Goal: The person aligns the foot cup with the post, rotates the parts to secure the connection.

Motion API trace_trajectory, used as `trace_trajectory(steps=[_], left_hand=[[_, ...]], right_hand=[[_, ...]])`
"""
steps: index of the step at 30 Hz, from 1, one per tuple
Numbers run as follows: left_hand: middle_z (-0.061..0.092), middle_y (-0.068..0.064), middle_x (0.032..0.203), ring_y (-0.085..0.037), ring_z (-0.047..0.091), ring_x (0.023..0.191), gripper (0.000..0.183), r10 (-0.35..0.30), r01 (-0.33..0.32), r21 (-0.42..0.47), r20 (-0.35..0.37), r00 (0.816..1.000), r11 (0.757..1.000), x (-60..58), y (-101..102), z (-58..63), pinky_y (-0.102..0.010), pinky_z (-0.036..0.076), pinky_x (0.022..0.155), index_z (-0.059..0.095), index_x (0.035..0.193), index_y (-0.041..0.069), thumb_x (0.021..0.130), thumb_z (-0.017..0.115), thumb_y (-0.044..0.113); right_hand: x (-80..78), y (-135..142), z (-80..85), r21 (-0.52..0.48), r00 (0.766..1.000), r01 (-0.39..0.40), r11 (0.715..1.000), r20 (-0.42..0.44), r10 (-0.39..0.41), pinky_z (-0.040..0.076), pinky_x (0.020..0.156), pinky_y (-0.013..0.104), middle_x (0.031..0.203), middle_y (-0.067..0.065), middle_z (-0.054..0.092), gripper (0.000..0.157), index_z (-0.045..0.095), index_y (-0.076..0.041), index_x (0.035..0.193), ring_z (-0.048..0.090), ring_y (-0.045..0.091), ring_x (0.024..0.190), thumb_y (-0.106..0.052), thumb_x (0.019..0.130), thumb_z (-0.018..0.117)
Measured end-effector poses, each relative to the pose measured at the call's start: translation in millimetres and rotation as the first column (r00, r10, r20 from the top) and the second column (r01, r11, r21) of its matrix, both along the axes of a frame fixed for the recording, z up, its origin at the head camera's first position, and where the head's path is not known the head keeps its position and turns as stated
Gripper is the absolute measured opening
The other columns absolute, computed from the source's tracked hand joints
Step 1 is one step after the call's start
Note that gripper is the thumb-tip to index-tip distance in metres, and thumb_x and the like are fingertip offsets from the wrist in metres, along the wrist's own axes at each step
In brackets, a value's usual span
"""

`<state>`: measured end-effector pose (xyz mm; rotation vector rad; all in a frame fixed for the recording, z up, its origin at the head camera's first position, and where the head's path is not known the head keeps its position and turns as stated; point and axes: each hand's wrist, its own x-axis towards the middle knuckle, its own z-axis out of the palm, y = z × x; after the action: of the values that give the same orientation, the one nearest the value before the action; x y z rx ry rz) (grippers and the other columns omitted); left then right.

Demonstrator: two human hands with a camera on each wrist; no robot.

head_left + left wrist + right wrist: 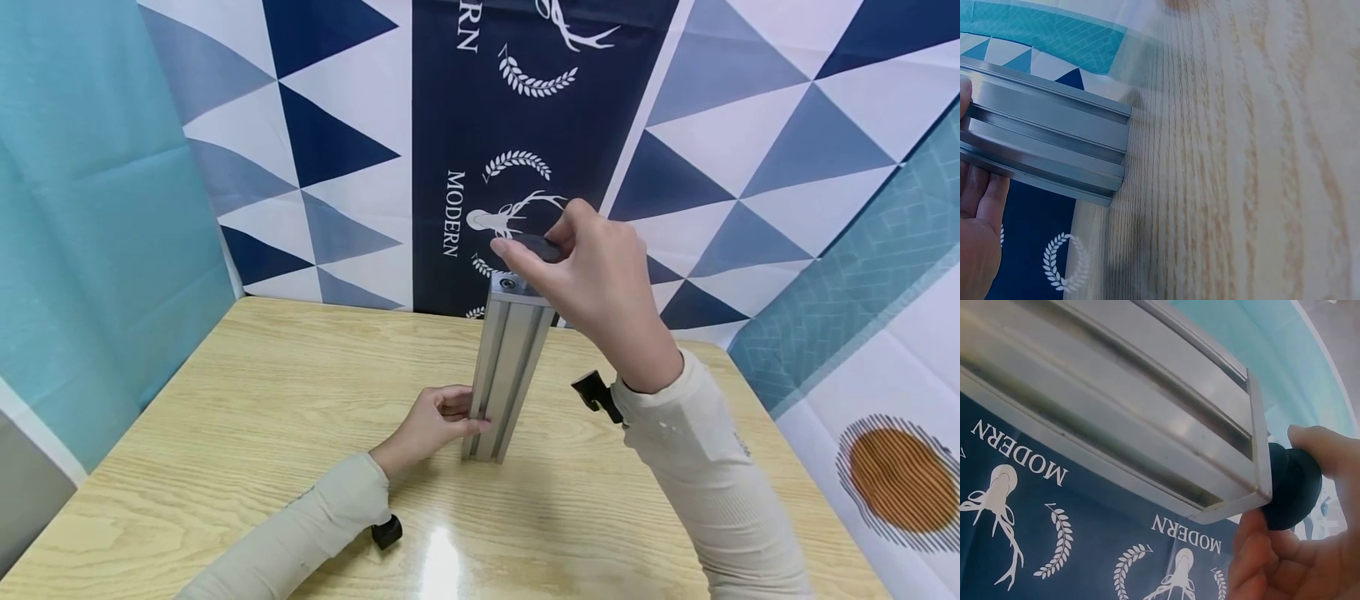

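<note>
A silver aluminium profile with lengthwise grooves stands upright on the wooden table, tilted slightly in the head view. Low on it, my left hand grips the sides, thumb on the near face. The left wrist view shows its grooved lower end meeting the table. A flat metal plate caps the top, with a recessed screw in it. My right hand pinches a round black knob between thumb and fingers at that plate. How the knob joins the plate is hidden.
The wooden table runs back to a patterned cloth hanging behind it. A teal cloth hangs at the left, another patterned cloth at the right. Black wrist mounts stick out from both sleeves.
</note>
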<state>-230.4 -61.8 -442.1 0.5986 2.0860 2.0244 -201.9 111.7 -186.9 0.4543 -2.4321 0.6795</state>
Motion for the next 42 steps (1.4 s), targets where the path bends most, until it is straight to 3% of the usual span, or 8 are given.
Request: trace_trajectory(steps=[6,10,17,21,25,32,38,42], left_hand=[[0.068,-0.013,0.115,-0.021,0.066,0.105,0.052,0.002,-0.002,-0.005,-0.008,1.0,1.0,0.1,0,0.0,-0.031,0.055,0.087,0.061,0.126,0.004,0.081,0.079,0.02],[0.068,-0.012,0.116,-0.021,0.065,0.106,0.052,0.003,-0.003,-0.012,-0.008,1.0,1.0,-0.2,0,0.1,-0.031,0.054,0.088,0.061,0.126,0.004,0.081,0.079,0.021],[0.067,-0.013,0.117,-0.024,0.064,0.109,0.054,0.006,-0.006,-0.02,-0.012,1.0,1.0,-0.5,0,-0.7,-0.031,0.054,0.089,0.06,0.128,0.003,0.081,0.079,0.022],[0.067,-0.013,0.117,-0.023,0.064,0.109,0.054,0.005,-0.005,-0.02,-0.004,1.0,1.0,-0.7,0,-1.8,-0.03,0.054,0.089,0.06,0.127,0.003,0.081,0.079,0.022],[0.067,-0.013,0.116,-0.022,0.065,0.108,0.053,0.0,0.0,-0.014,-0.001,1.0,1.0,-0.7,1,-1.6,-0.03,0.054,0.089,0.06,0.127,0.002,0.081,0.079,0.021],[0.068,-0.013,0.116,-0.022,0.065,0.107,0.054,0.003,-0.003,-0.009,0.0,1.0,1.0,0.0,1,-0.9,-0.03,0.054,0.088,0.06,0.128,0.003,0.08,0.079,0.022],[0.067,-0.012,0.117,-0.022,0.064,0.108,0.055,0.005,-0.005,-0.005,0.001,1.0,1.0,0.3,1,-0.3,-0.031,0.054,0.089,0.06,0.128,0.004,0.08,0.08,0.022],[0.068,-0.012,0.117,-0.022,0.064,0.108,0.053,0.005,-0.005,-0.002,-0.007,1.0,1.0,0.5,1,-0.2,-0.031,0.054,0.089,0.061,0.127,0.004,0.08,0.079,0.022]], right_hand=[[6.5,6,7.2,0.062,0.996,-0.053,0.997,0.07,0.048,0.048,0.067,0.038,0.085,0.008,0.068,0.059,0.062,-0.003,0.101,0.062,0.021,0.075,-0.061,0.087,0.058],[8.0,18,16.9,0.171,0.969,-0.233,0.957,0.118,0.215,0.049,0.082,0.041,0.107,0.008,0.068,0.054,0.056,-0.005,0.131,0.063,0.021,0.094,-0.047,0.097,0.053],[-9.3,40,40.6,0.419,0.786,-0.617,0.666,0.285,0.548,0.033,0.11,0.049,0.15,0.01,0.04,0.048,0.041,-0.004,0.145,0.033,0.026,0.14,0.003,0.097,0.047],[-17.0,45,50.1,0.423,0.742,-0.67,0.61,0.358,0.566,0.04,0.104,0.048,0.146,0.006,0.046,0.049,0.046,-0.009,0.143,0.042,0.022,0.134,0.007,0.096,0.047],[-19.5,45,50.7,0.415,0.78,-0.626,0.661,0.315,0.541,0.051,0.087,0.04,0.132,0.006,0.058,0.042,0.054,-0.008,0.137,0.059,0.018,0.109,0.0,0.095,0.055],[-12.0,40,39.8,0.362,0.862,-0.507,0.782,0.223,0.456,0.046,0.07,0.031,0.1,0.004,0.062,0.037,0.06,-0.004,0.13,0.055,0.015,0.083,-0.012,0.094,0.062],[-0.2,24,27.0,0.215,0.965,-0.246,0.945,0.15,0.217,0.051,0.076,0.038,0.088,0.007,0.066,0.042,0.068,-0.003,0.106,0.062,0.02,0.081,-0.041,0.086,0.072],[2.3,14,15.0,0.117,0.99,-0.109,0.987,0.099,0.097,0.047,0.064,0.035,0.08,0.009,0.065,0.05,0.059,-0.004,0.088,0.058,0.021,0.07,-0.052,0.081,0.071]])
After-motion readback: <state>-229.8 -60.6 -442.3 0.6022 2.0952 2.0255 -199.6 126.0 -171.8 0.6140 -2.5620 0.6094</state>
